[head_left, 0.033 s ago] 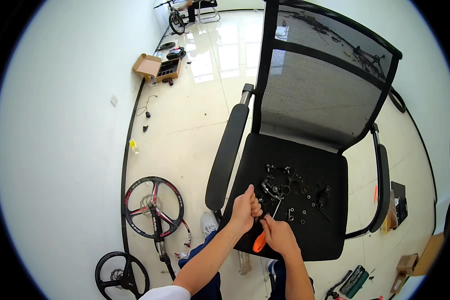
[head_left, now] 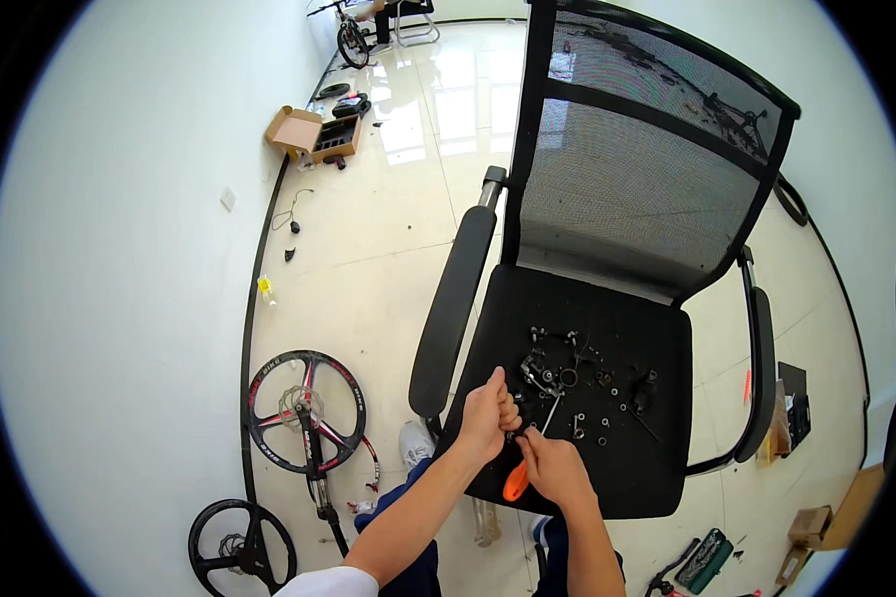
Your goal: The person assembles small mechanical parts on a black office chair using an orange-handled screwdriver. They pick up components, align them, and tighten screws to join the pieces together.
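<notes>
Gripped an orange-handled screwdriver [head_left: 524,468] in right hand [head_left: 556,468]; pinched a small metal part [head_left: 534,380] with left hand [head_left: 488,413] over office chair seat [head_left: 657,468].

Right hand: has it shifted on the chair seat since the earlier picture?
No. The right hand holds the orange-handled tool at the same spot near the seat's front edge, beside the left hand.

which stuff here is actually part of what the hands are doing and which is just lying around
In hand:
left hand, gripping a small metal part
right hand, holding an orange-handled screwdriver
loose small metal parts on the chair seat

Lying about:
spoked bike wheel on the floor
second wheel
open cardboard boxes
</notes>
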A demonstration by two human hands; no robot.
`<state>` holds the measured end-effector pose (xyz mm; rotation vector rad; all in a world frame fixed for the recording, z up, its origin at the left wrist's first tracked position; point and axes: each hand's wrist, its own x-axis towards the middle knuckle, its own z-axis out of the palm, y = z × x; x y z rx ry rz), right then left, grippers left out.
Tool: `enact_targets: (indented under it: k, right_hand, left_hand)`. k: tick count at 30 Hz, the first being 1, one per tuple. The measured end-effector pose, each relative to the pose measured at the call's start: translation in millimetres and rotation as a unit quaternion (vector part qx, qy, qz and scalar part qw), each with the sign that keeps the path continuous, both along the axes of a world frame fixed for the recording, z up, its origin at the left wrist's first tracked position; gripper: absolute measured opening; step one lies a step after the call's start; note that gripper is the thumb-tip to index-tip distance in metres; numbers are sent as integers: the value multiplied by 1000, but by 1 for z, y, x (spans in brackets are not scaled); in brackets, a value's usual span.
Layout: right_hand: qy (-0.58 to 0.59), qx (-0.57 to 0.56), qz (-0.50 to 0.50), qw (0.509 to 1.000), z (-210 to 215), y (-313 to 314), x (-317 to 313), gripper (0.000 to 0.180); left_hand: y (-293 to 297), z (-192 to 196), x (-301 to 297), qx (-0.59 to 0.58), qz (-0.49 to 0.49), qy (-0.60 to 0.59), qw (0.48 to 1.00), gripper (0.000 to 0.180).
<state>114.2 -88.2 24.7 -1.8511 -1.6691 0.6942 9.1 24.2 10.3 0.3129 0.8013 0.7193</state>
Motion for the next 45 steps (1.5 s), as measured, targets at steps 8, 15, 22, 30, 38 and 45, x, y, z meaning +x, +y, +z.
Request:
enact_targets:
  k: [8, 15, 22, 30, 38, 45]
  right_hand:
    - [35, -25, -1, 999, -6, 4, -15, 18]
    - [32, 32, -39, 998, -20, 3, -29, 17]
    - [88, 55, -47, 993, -15, 10, -23, 17]
    - [179, 90, -117, 973, -20, 15, -7, 17]
    - [390, 33, -118, 913, -22, 15, -5, 34]
    - [806, -105, -41, 581, 7, 2, 26, 40]
  left_hand:
    - [-6, 7, 5, 15, 106, 85, 991, 49]
    - [-8, 12, 5, 46, 156, 78, 984, 50]
    - [1, 9, -3, 81, 95, 10, 992, 47]
    - [-2, -13, 12, 218, -21, 60, 974, 26]
    - [-5, -15, 14, 384, -45, 225, 894, 33]
    - [5, -8, 9, 247, 7, 161, 955, 30]
